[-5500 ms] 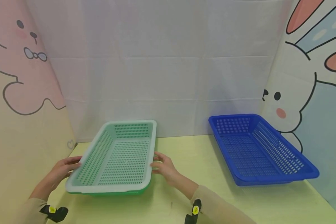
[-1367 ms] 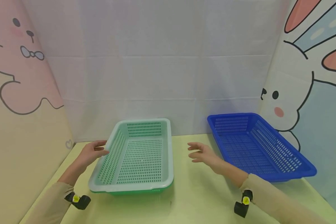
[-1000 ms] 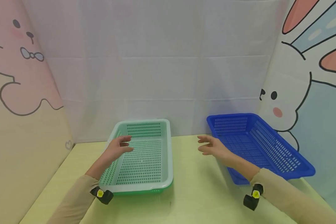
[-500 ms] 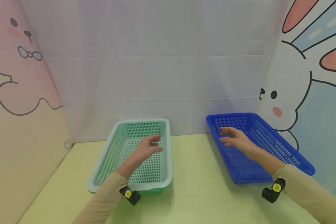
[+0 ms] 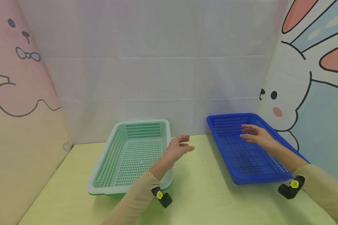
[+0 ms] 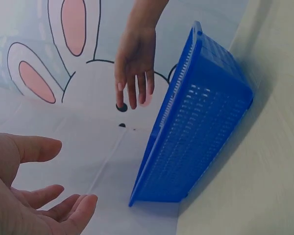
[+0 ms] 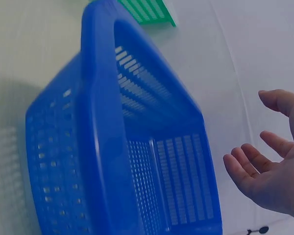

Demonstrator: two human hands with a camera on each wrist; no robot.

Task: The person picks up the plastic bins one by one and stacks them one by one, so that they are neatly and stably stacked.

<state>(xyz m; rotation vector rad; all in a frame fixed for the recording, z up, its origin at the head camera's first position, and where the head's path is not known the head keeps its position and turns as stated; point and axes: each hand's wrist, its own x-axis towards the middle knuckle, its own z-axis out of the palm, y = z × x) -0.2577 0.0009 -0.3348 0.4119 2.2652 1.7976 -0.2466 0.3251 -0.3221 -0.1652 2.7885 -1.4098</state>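
In the head view a blue plastic basket (image 5: 250, 179) with slotted walls stands at the right of the table, nothing inside it. My right hand (image 5: 259, 137) hangs above it, fingers loosely spread and holding nothing; the right wrist view shows that hand (image 7: 274, 171) beyond the basket's rim (image 7: 100, 122). A pale green basket (image 5: 121, 189), slightly darker green underneath, stands left of centre. My left hand (image 5: 178, 149) is over its right rim, fingers relaxed and bare of any object. In the left wrist view the blue basket (image 6: 201, 122) stands ahead of this hand.
Both baskets rest on a pale yellow-green table (image 5: 197, 187). A white sheet (image 5: 157, 78) hangs behind them. A wall with a rabbit drawing (image 5: 287, 103) borders the right side, and a pink and cream wall (image 5: 25, 131) the left.
Earlier both hands held the sides of the pale green basket, which then moved slightly right. The hands let go, and both have swept rightward, the right hand over the blue basket.
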